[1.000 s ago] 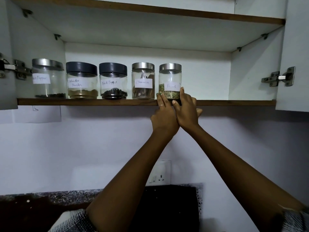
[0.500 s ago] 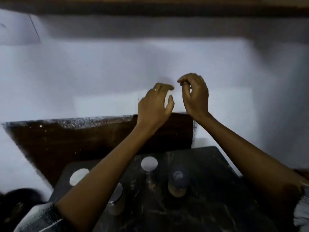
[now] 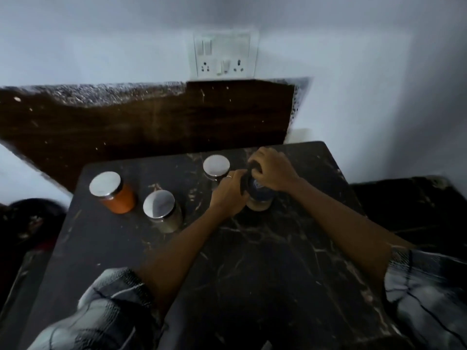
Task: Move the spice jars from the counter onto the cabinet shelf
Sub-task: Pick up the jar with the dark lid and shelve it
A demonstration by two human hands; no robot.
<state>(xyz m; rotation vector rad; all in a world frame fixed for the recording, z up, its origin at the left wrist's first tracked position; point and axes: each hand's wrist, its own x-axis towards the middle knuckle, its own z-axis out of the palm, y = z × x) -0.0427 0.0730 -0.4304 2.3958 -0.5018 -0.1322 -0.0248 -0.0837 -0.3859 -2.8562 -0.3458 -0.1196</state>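
Note:
Several spice jars stand on the dark marble counter. A dark-lidded jar with pale brown powder sits at the middle right; my left hand grips its left side and my right hand covers its lid and right side. Just behind my left hand stands a steel-lidded jar. Farther left are a steel-lidded jar with orange powder and a steel-lidded jar with a pale filling. The cabinet shelf is out of view.
A white switch and socket plate is on the wall behind the counter. A dark brown backsplash panel runs along the back. A lower dark surface lies to the right of the counter.
The view has dropped from the shelf to the counter. Both hands left the jar on the shelf, came down, and now close around the dark-lidded jar.

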